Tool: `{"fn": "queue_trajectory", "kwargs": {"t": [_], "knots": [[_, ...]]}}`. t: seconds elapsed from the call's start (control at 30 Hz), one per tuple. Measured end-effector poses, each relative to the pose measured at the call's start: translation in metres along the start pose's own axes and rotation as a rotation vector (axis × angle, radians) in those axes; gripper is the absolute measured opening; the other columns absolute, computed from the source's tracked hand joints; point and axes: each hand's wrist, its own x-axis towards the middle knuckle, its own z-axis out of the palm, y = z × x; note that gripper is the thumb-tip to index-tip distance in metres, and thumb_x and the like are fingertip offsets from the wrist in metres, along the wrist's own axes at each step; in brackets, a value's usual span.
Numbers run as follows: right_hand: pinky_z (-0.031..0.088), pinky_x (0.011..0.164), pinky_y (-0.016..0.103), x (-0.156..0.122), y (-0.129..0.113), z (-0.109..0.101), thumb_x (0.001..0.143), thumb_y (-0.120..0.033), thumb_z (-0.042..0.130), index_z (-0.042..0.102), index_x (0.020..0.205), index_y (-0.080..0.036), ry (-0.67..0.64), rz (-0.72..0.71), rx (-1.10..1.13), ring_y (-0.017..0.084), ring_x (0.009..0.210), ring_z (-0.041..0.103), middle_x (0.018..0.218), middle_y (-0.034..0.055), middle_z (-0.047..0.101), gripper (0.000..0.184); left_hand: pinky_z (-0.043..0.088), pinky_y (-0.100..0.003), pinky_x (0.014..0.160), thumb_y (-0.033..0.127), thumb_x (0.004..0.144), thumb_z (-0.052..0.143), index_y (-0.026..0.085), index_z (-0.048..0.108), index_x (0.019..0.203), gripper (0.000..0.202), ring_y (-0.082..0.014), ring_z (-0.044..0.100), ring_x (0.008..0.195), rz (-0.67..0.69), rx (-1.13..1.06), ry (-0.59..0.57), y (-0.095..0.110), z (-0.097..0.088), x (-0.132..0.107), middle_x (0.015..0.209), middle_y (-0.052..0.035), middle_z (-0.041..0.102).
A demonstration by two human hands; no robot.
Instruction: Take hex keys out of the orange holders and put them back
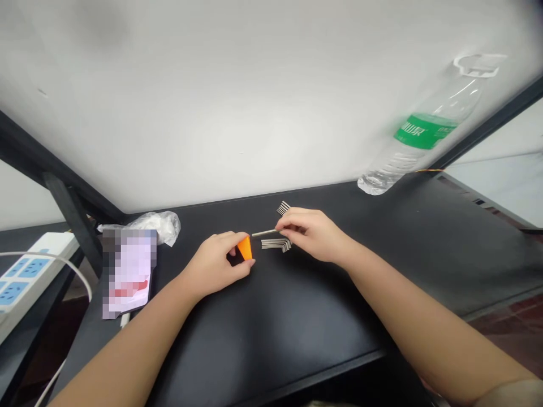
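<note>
My left hand (216,261) is closed on an orange plastic hex key holder (245,249), gripped between thumb and fingers above the black tabletop. In a pinch, my right hand (314,232) holds a silver hex key (264,232) whose straight end points left, close to the orange piece. Whether that tip touches it I cannot tell. Just below the key, several bent hex keys (275,244) lie side by side on the table, partly behind my right fingers. The ends of more metal keys (283,208) show above my right hand.
A phone (129,271) with a cable lies at the left, in front of a crumpled clear plastic bag (167,227). Farther left is a white power strip (29,277). An upright plastic bottle (424,133) with a green label stands back right by the white wall (237,102).
</note>
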Motion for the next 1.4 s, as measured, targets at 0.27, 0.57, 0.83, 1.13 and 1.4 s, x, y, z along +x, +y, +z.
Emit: {"fn": "queue_trajectory", "kwargs": {"t": [0.27,0.57,0.83,1.13,1.4], "knots": [[0.054,0.079,0.032,-0.004,-0.005,0.007,0.1,-0.013,0.051,0.072,0.107,-0.022,0.049,-0.17,-0.063,0.017,0.091,0.065,0.103,0.0064,0.07,0.024,0.049,-0.029,0.079,0.031,0.087,0.068,0.024,0.068,0.109,0.023,-0.0153,0.059,0.081,0.051,-0.152,0.019,0.005,-0.004,-0.003,0.088,0.0,0.06],[0.055,0.085,0.03,-0.005,-0.026,0.023,0.098,-0.009,0.049,0.066,0.123,-0.022,-0.061,-0.285,-0.021,0.016,0.098,0.063,0.116,0.0091,0.064,0.033,0.049,-0.03,0.075,0.031,0.087,0.07,0.023,0.069,0.108,0.023,-0.0159,0.057,0.08,0.156,-0.159,-0.032,0.013,0.0,-0.004,0.087,-0.0004,0.064],[0.051,0.079,0.031,-0.003,-0.005,0.006,0.093,-0.015,0.058,0.067,0.103,-0.02,-0.011,0.011,-0.196,0.018,0.088,0.062,0.103,0.0062,0.066,0.015,0.052,-0.035,0.085,0.035,0.086,0.071,0.021,0.065,0.121,0.038,-0.0181,0.063,0.085,0.074,-0.081,0.037,0.006,0.006,-0.004,0.099,-0.0033,0.069],[0.043,0.07,0.028,-0.001,0.018,0.002,0.086,-0.016,0.063,0.069,0.083,-0.021,-0.265,0.226,-0.351,0.018,0.078,0.062,0.085,0.0026,0.069,0.009,0.053,-0.039,0.09,0.033,0.084,0.069,0.022,0.064,0.124,0.041,-0.0206,0.066,0.092,-0.011,-0.039,0.084,0.007,0.006,-0.003,0.104,-0.0038,0.07],[0.039,0.061,0.025,-0.002,0.021,0.0,0.077,-0.013,0.066,0.06,0.078,-0.019,-0.231,0.354,-0.291,0.015,0.068,0.058,0.077,0.001,0.065,0.009,0.052,-0.035,0.082,0.034,0.085,0.068,0.022,0.064,0.124,0.041,-0.0184,0.064,0.085,-0.016,-0.005,0.078,0.005,0.007,-0.003,0.095,-0.002,0.068]]}}
